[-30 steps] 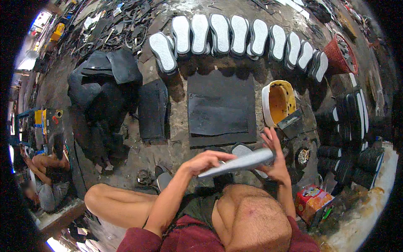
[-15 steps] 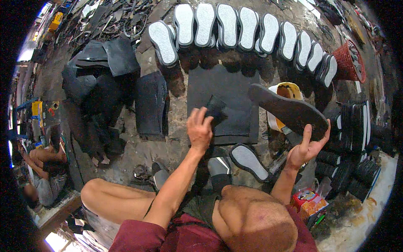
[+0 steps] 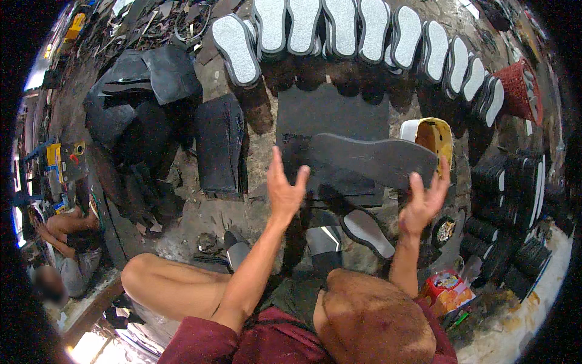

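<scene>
My right hand (image 3: 426, 199) grips a dark shoe sole (image 3: 376, 159) by its right end, thumb on the near edge. The sole lies almost level, dark face up, above a black sheet (image 3: 330, 109). At the sole's left end is my left hand (image 3: 287, 193), its finger and thumb spread around a dark block (image 3: 296, 148). That block is hard to tell from the black sheet behind it. Nearer to me, a loose sole (image 3: 368, 233) with a grey face rests on the ground. Beyond the held sole's right end stands a white container (image 3: 410, 130) with a yellow inside.
An arc of soles (image 3: 342, 27) with white faces lines the far side. Black sheets (image 3: 219, 145) are stacked at left, beside a dark heap (image 3: 136, 91). A red basket (image 3: 520, 91) and stacked soles (image 3: 508, 188) stand at right. Another person (image 3: 73, 242) sits far left.
The held sole has moved left and down and turned nearly level, toward my left hand. My left hand has shifted slightly, its finger and thumb now wider apart.
</scene>
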The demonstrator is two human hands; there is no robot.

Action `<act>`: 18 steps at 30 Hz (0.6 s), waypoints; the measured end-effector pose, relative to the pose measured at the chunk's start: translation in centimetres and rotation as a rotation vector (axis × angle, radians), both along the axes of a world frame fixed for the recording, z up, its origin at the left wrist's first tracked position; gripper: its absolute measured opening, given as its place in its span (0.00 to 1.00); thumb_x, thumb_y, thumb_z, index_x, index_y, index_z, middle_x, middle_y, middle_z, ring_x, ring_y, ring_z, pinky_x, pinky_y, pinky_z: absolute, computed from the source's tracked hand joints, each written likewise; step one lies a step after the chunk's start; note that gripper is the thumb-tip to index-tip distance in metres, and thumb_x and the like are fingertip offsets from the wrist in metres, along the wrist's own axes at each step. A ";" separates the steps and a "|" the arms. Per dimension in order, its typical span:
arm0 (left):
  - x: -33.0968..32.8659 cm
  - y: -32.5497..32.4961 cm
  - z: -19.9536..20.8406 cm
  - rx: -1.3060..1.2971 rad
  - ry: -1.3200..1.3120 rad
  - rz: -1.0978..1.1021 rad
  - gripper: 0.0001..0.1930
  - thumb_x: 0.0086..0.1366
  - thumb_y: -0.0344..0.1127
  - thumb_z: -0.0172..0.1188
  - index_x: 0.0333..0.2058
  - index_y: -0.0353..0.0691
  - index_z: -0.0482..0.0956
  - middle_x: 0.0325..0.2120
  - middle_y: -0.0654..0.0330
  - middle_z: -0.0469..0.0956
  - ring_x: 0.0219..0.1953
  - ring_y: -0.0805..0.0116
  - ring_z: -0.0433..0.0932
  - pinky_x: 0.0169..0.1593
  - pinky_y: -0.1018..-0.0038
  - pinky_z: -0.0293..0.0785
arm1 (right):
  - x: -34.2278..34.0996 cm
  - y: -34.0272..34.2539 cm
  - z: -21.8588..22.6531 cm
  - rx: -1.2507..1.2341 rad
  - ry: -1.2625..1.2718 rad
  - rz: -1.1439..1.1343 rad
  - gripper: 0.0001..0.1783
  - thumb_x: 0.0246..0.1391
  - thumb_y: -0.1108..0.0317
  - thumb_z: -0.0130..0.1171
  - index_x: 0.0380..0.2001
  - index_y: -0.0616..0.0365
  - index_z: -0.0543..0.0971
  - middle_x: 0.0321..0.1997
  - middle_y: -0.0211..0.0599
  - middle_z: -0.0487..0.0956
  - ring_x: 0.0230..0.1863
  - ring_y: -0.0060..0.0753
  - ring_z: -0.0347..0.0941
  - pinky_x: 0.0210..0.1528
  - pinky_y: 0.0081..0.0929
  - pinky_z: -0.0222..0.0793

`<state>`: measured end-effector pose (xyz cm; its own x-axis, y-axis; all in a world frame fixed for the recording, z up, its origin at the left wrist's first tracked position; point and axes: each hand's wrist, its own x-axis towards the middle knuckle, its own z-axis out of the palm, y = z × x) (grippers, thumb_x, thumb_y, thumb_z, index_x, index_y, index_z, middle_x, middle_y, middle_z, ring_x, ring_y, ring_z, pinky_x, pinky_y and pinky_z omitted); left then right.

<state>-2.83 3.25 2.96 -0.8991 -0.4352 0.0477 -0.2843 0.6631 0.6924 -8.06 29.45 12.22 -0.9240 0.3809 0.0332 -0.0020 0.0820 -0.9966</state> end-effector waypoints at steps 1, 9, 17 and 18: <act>0.1 -0.5 0.0 0.138 0.032 0.092 0.38 0.68 0.39 0.69 0.72 0.34 0.63 0.59 0.47 0.78 0.54 0.57 0.80 0.56 0.66 0.76 | -0.4 -0.8 -1.6 0.038 0.021 0.025 0.37 0.59 0.80 0.63 0.71 0.62 0.64 0.73 0.46 0.66 0.68 0.40 0.68 0.69 0.38 0.67; -1.5 -2.2 -1.4 0.786 -0.128 0.328 0.27 0.63 0.32 0.75 0.58 0.28 0.80 0.49 0.55 0.84 0.48 0.70 0.82 0.56 0.73 0.77 | -1.2 -2.5 -11.2 -0.255 -0.332 0.119 0.34 0.59 0.79 0.67 0.68 0.62 0.69 0.71 0.47 0.70 0.66 0.38 0.70 0.68 0.37 0.69; -3.4 -3.1 -2.9 0.417 -0.092 0.263 0.24 0.61 0.35 0.77 0.53 0.32 0.85 0.38 0.59 0.81 0.35 0.73 0.78 0.41 0.75 0.77 | -1.9 -1.4 -13.7 0.088 -0.447 0.057 0.28 0.56 0.70 0.74 0.60 0.61 0.81 0.58 0.43 0.82 0.58 0.33 0.78 0.61 0.33 0.75; -3.4 -3.0 -3.0 0.404 -0.095 0.257 0.24 0.61 0.36 0.77 0.53 0.32 0.85 0.39 0.59 0.81 0.35 0.73 0.78 0.41 0.75 0.77 | -1.9 -1.4 -13.9 0.096 -0.452 0.066 0.28 0.56 0.70 0.74 0.61 0.61 0.81 0.59 0.43 0.82 0.57 0.33 0.78 0.60 0.33 0.75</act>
<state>-6.19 0.21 0.00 -0.7523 -0.6104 -0.2480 -0.4783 0.2471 0.8427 -9.96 28.03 -1.64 -0.8761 0.3357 -0.3461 0.4225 0.1887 -0.8865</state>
